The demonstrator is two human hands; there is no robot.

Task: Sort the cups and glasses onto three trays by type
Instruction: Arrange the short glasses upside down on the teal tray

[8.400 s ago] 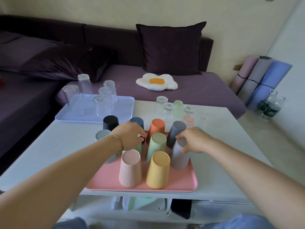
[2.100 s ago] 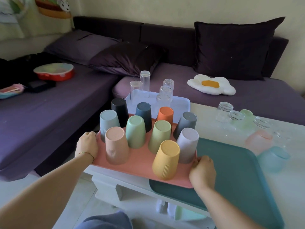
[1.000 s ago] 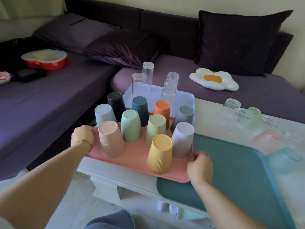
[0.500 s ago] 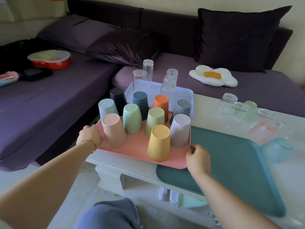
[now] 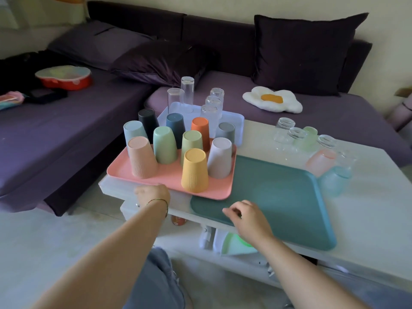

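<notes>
Ten upturned cups (image 5: 165,144), pink tray (image 5: 169,176), corner overlapping teal tray (image 5: 278,192)

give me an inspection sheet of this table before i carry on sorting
surface: white table carrying three trays; the pink tray overlaps the teal tray at its right edge.
job's things: ten opaque cups upside down on the pink tray; five clear glasses upside down on the pale blue tray; loose glasses, clear and tinted, on the table beyond the teal tray.
clutter: blurred items on the shelf under the table.
hands: left hand at the pink tray's near rim, grip hidden; right hand over the teal tray's near-left corner, fingers loosely curled, holding nothing.
cables: nothing seen.
surroundings: purple sofa, dark cushions, fried-egg pillow, red container.
</notes>
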